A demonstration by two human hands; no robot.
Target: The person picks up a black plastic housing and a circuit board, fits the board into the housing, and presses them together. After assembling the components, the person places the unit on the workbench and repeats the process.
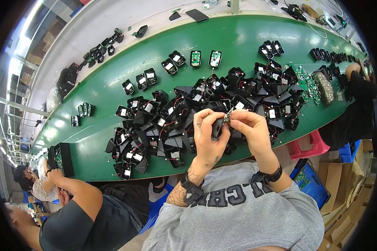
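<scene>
My left hand point(209, 136) is closed around a black plastic housing point(216, 128), held up over the near edge of the green table. My right hand point(252, 129) pinches a small circuit board point(228, 116) at the housing's opening, its fingers close to those of my left. How far the board sits inside the housing is hidden by my fingers. Just beyond both hands lies a big heap of black housings point(171, 125), many with white blocks and red wires inside. Two upright housings with green boards, one of them this open housing point(215, 58), stand farther back.
Loose green circuit boards point(308, 85) lie right of the heap, beside a box of small metal parts point(324, 88). Small groups of housings point(145, 78) stand on the green table point(125, 62). A co-worker point(75, 205) sits at left; a pink stool point(309, 144) is at right.
</scene>
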